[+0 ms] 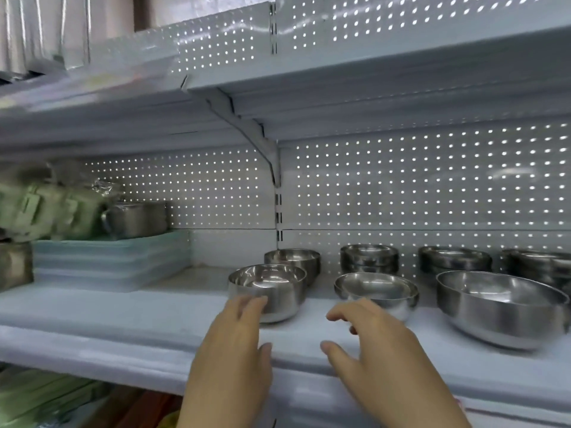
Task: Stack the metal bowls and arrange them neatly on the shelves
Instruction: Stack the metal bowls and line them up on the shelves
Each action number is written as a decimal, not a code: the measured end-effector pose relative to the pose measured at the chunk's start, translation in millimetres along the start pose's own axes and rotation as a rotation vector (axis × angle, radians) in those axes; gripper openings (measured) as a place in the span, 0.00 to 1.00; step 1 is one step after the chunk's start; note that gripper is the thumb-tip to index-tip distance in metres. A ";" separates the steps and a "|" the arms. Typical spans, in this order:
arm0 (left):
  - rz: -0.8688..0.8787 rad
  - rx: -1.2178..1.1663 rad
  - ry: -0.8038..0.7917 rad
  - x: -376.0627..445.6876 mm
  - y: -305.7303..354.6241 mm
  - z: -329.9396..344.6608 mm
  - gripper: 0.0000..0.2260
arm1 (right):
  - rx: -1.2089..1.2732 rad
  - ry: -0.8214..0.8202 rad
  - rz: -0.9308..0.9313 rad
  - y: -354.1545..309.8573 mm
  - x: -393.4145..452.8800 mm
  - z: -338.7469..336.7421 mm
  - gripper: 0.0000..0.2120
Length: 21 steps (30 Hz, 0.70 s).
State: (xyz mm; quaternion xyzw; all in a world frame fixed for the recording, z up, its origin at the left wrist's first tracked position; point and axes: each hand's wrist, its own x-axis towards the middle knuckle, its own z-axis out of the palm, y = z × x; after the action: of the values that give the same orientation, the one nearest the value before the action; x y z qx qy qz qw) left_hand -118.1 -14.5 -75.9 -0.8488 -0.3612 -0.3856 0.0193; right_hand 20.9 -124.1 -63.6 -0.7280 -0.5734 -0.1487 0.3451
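Over the shelf (pixel 123 313), both hands (pixel 234 344) hover with relaxed fingers, holding nothing, near bowls (pixel 268 288).

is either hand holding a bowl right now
No, the left hand and right hand both hover open in front of the metal bowls, gripping nothing.

The left hand (pixel 234 344) is motion-blurred at its fingertips, so contact with the near-left steel bowl (pixel 268 291) cannot be told. The far-right bowl stack (pixel 537 267) is cut by the right edge. Green packages (pixel 46 211) at far left are smeared beyond reading. The right hand (pixel 374 350) hides the middle bowl's (pixel 377 291) near base.
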 end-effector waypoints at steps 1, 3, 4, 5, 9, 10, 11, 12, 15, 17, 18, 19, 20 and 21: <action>0.006 -0.024 0.009 4.3 -8.0 1.6 0.27 | -0.004 0.002 0.004 -4.3 3.9 3.5 0.16; 0.006 -0.064 0.009 13.4 -21.8 4.4 0.28 | -0.013 0.018 -0.003 -12.3 12.3 10.6 0.19; 0.001 -0.075 0.004 17.7 -28.0 5.1 0.28 | -0.019 0.030 -0.007 -16.1 16.4 13.7 0.20; -0.004 -0.090 0.000 21.4 -34.3 5.9 0.28 | -0.024 0.040 -0.009 -19.9 19.9 16.5 0.20; 0.002 -0.131 -0.018 31.6 -54.8 10.6 0.27 | -0.065 0.054 -0.013 -32.5 30.4 24.9 0.18; 0.009 -0.130 -0.023 34.2 -58.4 11.2 0.27 | -0.078 0.055 -0.013 -35.2 33.4 26.1 0.18; 0.015 -0.132 -0.027 37.2 -61.8 11.4 0.27 | -0.090 0.051 -0.012 -37.7 37.1 27.3 0.18; 0.020 -0.133 -0.034 39.9 -65.2 11.3 0.27 | -0.102 0.041 -0.010 -40.0 41.1 28.4 0.19; 0.028 -0.143 -0.076 49.5 -73.8 11.5 0.26 | -0.160 -0.002 -0.001 -42.8 53.1 29.7 0.20; 0.018 -0.195 -0.126 55.9 -78.0 12.8 0.26 | -0.200 -0.034 0.008 -42.6 60.0 29.4 0.20; 0.007 -0.238 -0.153 58.9 -79.2 13.5 0.27 | -0.219 -0.053 0.010 -42.4 62.6 29.0 0.20; -0.004 -0.281 -0.178 61.6 -79.9 14.3 0.27 | -0.237 -0.071 0.011 -42.4 65.1 28.9 0.19; -0.015 -0.314 -0.201 63.9 -80.5 14.8 0.27 | -0.252 -0.090 0.010 -42.5 67.2 29.1 0.18; -0.024 -0.335 -0.219 66.4 -81.3 15.3 0.28 | -0.266 -0.110 0.010 -42.8 69.1 29.6 0.18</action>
State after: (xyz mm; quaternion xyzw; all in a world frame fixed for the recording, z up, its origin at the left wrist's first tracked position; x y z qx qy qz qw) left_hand -130.0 90.0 -62.3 -0.8727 -0.3019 -0.3460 -0.1661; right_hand -3.9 -49.1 -28.4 -0.7773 -0.5630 -0.1815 0.2142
